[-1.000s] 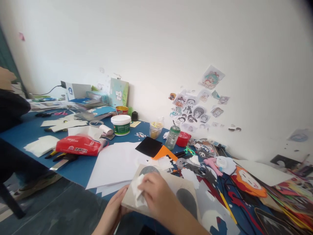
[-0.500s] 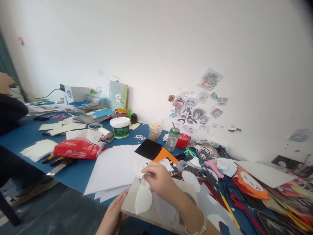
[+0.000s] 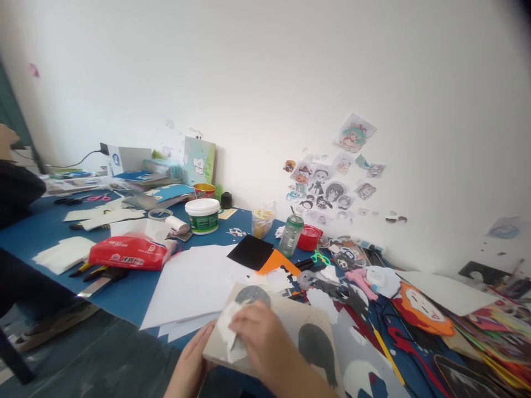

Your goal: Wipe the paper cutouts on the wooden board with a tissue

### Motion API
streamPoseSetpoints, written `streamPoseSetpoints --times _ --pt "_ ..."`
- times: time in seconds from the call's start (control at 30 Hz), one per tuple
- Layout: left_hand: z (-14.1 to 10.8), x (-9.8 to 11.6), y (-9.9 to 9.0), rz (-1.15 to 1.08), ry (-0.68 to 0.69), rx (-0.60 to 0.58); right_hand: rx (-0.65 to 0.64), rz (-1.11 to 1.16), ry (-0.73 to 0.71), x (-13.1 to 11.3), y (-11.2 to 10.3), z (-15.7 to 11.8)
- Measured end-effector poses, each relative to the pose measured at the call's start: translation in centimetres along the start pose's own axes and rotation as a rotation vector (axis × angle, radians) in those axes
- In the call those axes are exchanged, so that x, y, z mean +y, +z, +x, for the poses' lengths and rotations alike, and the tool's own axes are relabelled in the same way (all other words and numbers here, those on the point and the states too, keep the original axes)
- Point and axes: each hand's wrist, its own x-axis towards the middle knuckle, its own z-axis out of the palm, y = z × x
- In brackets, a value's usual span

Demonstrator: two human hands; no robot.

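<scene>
Right hand (image 3: 259,340) is pressing a crumpled white tissue wad (image 3: 228,331) onto the near-left corner of a flat grey-beige square board (image 3: 290,326), fingers curled and pinching the wad against the surface. Left hand (image 3: 191,362) is gripping the board's left edge from below, fingers closed around the rim, thumb side hidden. Board is lying tilted at the near edge of the blue counter (image 3: 133,287), partly overhanging it, with two dark grey rounded patches on its face, one just above the wad, one to the right. Just beyond the board, loose white paper sheets (image 3: 194,282) are spreading leftward, with a black square sheet (image 3: 251,251) and an orange paper piece (image 3: 276,261) lying on them. Further back a white lidded tub with green label (image 3: 202,214) and a clear plastic bottle (image 3: 290,232) are standing upright. A red plastic tissue pack (image 3: 126,253) is lying left of the sheets. Cartoon cut-outs (image 3: 332,185) are sticking on the white wall. Another person's dark sleeve (image 3: 16,190) is showing at far left.
</scene>
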Motion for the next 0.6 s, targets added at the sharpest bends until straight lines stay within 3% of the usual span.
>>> streamPoseSetpoints --times 0.13,0.33,0.5,0.6 --pt "-0.2 0.2 0.0 0.014 0.017 0.012 -0.146 -0.169 -0.067 -0.2 1.6 -1.6" --pt "-0.2 0.2 0.3 -0.038 -0.016 -0.066 0.171 -0.063 0.033 -0.6 1.2 -2.1" --pt "0.2 1.1 1.0 -0.224 -0.122 -0.174 -0.043 -0.045 0.075 0.2 0.7 -1.5" --pt "0.5 1.8 1.7 -0.311 -0.162 -0.267 0.089 0.03 0.131 1.8 -0.7 -0.5"
